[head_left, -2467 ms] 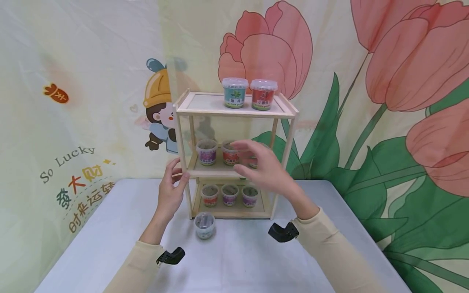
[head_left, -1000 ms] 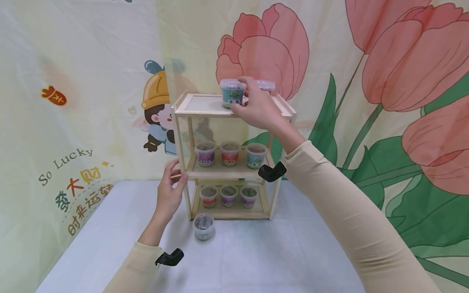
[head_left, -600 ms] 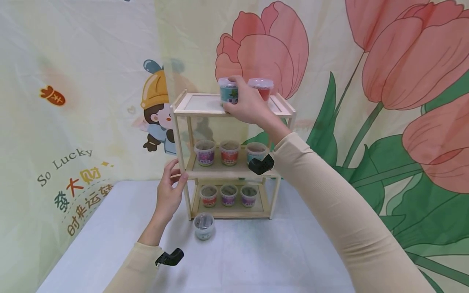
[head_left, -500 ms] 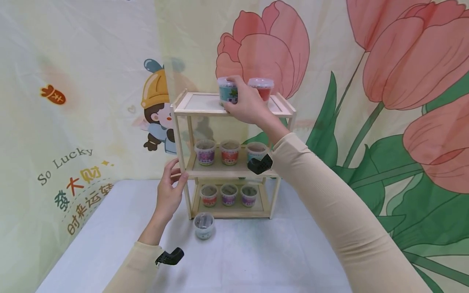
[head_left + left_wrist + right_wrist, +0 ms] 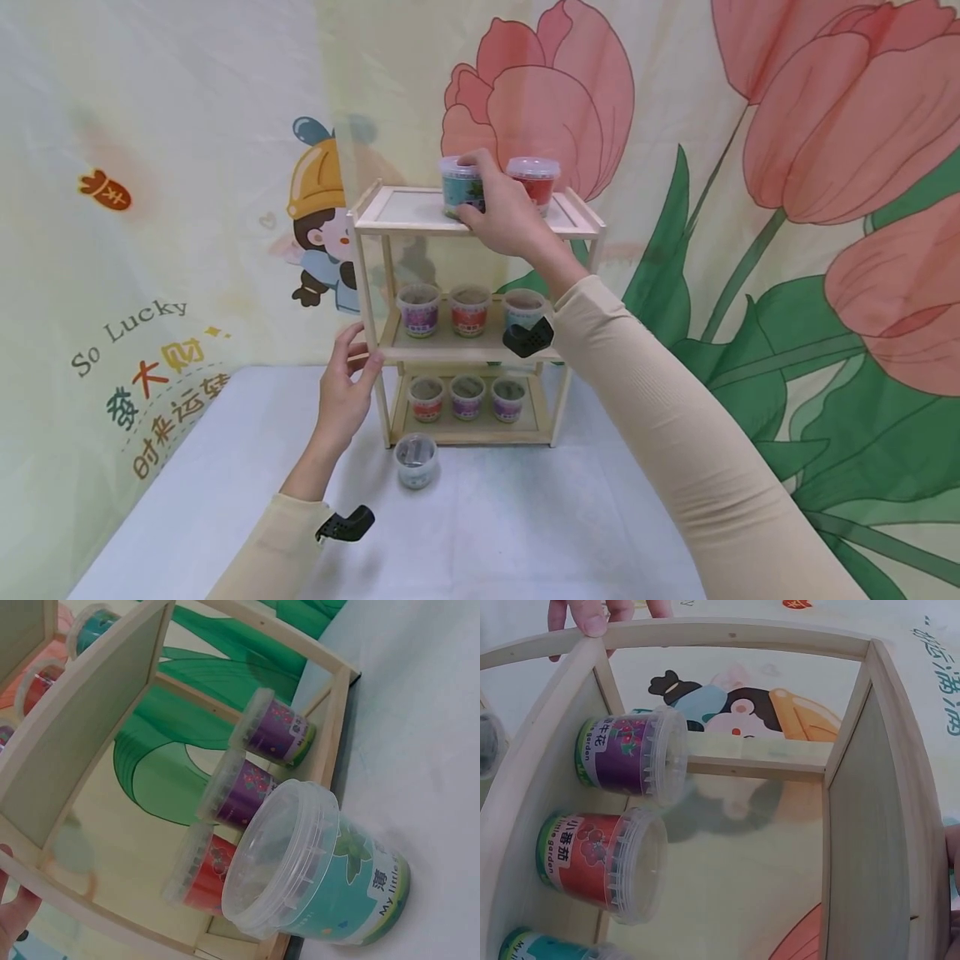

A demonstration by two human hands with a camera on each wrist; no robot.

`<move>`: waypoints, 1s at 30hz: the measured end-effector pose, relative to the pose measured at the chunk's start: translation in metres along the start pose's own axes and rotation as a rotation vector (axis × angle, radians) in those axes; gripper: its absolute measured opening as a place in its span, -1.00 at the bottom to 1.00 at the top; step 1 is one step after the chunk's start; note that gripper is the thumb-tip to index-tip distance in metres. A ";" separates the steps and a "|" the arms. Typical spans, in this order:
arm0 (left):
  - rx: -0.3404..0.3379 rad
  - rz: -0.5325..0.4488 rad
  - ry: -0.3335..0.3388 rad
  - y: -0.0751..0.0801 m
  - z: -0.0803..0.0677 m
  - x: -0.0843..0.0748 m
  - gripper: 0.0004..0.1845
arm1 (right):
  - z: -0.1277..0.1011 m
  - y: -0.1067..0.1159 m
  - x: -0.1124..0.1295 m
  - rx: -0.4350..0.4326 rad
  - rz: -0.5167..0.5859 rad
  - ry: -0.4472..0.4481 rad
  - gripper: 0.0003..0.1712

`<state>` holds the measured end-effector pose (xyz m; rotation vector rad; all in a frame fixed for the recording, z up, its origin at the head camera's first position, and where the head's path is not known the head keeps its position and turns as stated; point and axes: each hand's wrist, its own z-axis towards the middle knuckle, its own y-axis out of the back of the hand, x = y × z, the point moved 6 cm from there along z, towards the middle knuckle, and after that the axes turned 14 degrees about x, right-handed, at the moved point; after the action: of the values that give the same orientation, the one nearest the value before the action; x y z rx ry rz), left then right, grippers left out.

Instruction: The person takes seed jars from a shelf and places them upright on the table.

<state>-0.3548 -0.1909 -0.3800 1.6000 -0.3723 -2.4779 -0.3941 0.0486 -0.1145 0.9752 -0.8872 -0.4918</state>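
My right hand (image 5: 504, 204) reaches up to the top tier of a small three-tier wooden shelf (image 5: 472, 354). Its thumb and fingers grip a teal lidded tub (image 5: 459, 187) with a plant label, part of which the hand covers. Right of it stands a red tub (image 5: 538, 177) with a clear lid, partly behind the hand. At the middle tier's left corner, my left hand (image 5: 345, 396) holds the shelf frame, with the thumb in front. Another teal tub (image 5: 349, 881), with a mint-leaf picture, stands on the table before the shelf and looms large in the left wrist view.
On the middle tier stand a purple tub (image 5: 419, 312), a red tub (image 5: 469, 312) and a teal tub (image 5: 523, 307). The bottom tier holds one red tub (image 5: 427, 400) and two purple tubs. A white cloth covers the table (image 5: 525, 533); a printed curtain hangs behind.
My right hand has risen from before the middle tier to the top tier and gripped the teal tub. That tub has shifted left, widening the gap to the red one. My left hand stays put.
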 end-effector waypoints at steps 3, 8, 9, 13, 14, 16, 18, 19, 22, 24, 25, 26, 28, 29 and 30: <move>0.006 0.005 0.000 -0.001 0.000 -0.001 -0.40 | -0.001 0.001 -0.003 -0.010 0.020 0.011 -0.31; 0.003 0.018 0.000 -0.001 0.001 0.001 -0.39 | -0.002 0.003 -0.006 -0.017 0.077 0.038 -0.32; 0.002 0.022 0.000 -0.001 0.000 0.002 -0.39 | -0.002 0.003 -0.006 -0.015 0.088 0.040 -0.32; -0.005 0.034 -0.003 -0.001 0.001 0.003 -0.40 | -0.004 0.003 -0.009 -0.014 0.132 0.053 -0.33; -0.006 0.036 -0.004 -0.001 0.001 0.003 -0.40 | -0.004 0.003 -0.009 -0.014 0.139 0.055 -0.34; -0.008 0.036 -0.003 -0.001 0.001 0.003 -0.40 | -0.004 0.003 -0.010 -0.014 0.147 0.055 -0.34; -0.009 0.034 -0.002 -0.001 0.000 0.003 -0.40 | -0.005 0.003 -0.010 -0.012 0.154 0.055 -0.33; -0.010 0.032 -0.002 -0.001 0.001 0.002 -0.40 | -0.005 0.003 -0.011 -0.010 0.158 0.054 -0.33; -0.011 0.030 0.000 -0.002 0.001 0.002 -0.40 | -0.006 0.003 -0.012 -0.003 0.174 0.056 -0.32; -0.012 0.030 -0.002 -0.002 0.001 0.001 -0.40 | -0.006 0.003 -0.012 -0.001 0.186 0.066 -0.32; -0.013 0.031 -0.002 -0.002 0.001 0.001 -0.40 | -0.007 0.003 -0.013 0.000 0.192 0.071 -0.32; -0.013 0.031 -0.002 -0.002 0.001 0.001 -0.40 | -0.007 0.003 -0.013 0.001 0.196 0.075 -0.32; -0.015 0.031 -0.003 -0.002 0.001 0.000 -0.40 | -0.008 0.003 -0.012 0.001 0.203 0.091 -0.32; -0.016 0.032 -0.003 -0.002 0.001 0.000 -0.40 | -0.008 0.003 -0.012 0.002 0.207 0.100 -0.32; -0.015 0.032 -0.002 -0.002 0.001 0.000 -0.40 | -0.008 0.003 -0.012 0.004 0.216 0.109 -0.32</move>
<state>-0.3553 -0.1889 -0.3801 1.5734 -0.3756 -2.4532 -0.3939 0.0628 -0.1193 0.8891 -0.8833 -0.2516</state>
